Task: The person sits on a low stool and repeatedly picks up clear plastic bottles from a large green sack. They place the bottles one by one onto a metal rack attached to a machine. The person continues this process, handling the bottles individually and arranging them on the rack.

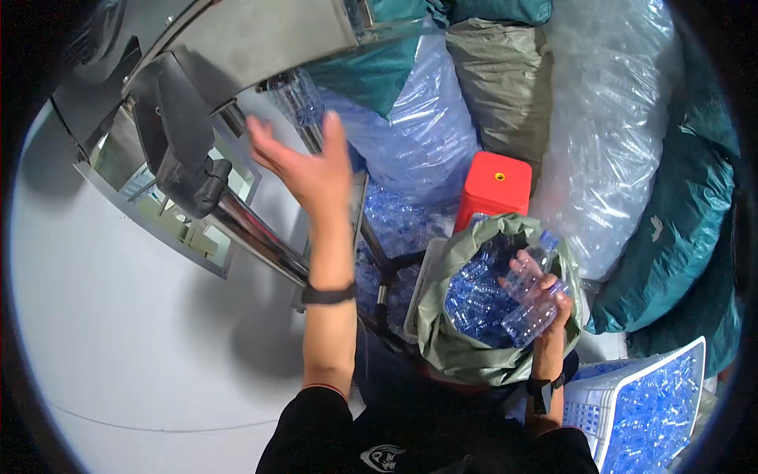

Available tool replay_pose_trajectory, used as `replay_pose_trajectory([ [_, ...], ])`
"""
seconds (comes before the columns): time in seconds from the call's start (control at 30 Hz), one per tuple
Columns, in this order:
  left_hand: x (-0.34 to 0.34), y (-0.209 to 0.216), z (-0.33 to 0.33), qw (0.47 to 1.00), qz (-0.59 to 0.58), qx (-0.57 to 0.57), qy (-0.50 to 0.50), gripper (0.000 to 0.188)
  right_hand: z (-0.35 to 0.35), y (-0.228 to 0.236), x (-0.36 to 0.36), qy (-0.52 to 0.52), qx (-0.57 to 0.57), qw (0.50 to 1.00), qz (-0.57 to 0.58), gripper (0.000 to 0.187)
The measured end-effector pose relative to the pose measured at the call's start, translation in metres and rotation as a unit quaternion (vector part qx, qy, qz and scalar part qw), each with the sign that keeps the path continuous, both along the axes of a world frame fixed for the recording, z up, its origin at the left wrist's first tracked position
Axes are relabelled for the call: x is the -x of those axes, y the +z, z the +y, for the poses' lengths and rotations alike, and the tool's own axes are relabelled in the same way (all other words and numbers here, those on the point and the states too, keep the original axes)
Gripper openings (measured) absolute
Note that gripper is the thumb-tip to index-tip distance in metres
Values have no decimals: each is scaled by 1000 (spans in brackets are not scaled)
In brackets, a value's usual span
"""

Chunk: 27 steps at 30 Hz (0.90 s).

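My left hand (pixel 309 175) is raised with its fingers apart and nothing in it, slightly blurred. Just beyond its fingertips, a clear plastic bottle (pixel 298 99) shows below the edge of a metal machine (pixel 272 39). My right hand (pixel 559 306) grips clear plastic bottles (pixel 530 320), at least two, over the mouth of an open green sack (pixel 438 336). Inside that sack lie many bluish clear bottles (pixel 476 292). Some of my right fingers show only through the plastic.
Behind the sack stands a red stool (pixel 497 183). A white crate (pixel 608 395) full of bottles is at the lower right. Large clear bags (pixel 608 118) and green sacks (pixel 663 237) line the far and right sides. Metal legs (pixel 260 233) support the machine at left.
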<state>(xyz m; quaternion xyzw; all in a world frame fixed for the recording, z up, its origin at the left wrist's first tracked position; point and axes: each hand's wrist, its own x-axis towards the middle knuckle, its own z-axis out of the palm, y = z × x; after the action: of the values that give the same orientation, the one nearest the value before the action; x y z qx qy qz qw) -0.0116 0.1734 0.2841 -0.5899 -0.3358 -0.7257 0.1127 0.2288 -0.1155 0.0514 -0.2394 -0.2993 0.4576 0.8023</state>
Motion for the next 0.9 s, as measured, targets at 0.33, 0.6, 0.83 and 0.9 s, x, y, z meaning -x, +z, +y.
replay_pose_trajectory([
  [0.33,-25,64,24,969,124,175,-121,64,-3,9,20,21,43,997,-53,42],
  [0.6,-85,69,-2,834,151,219,-484,67,10,25,32,38,67,983,-167,40],
  [0.83,-27,-16,-3,613,-168,280,-719,69,3,25,29,8,68,987,-144,45],
  [0.9,-30,-76,-51,659,68,399,-634,80,5,27,30,26,59,991,-121,42],
])
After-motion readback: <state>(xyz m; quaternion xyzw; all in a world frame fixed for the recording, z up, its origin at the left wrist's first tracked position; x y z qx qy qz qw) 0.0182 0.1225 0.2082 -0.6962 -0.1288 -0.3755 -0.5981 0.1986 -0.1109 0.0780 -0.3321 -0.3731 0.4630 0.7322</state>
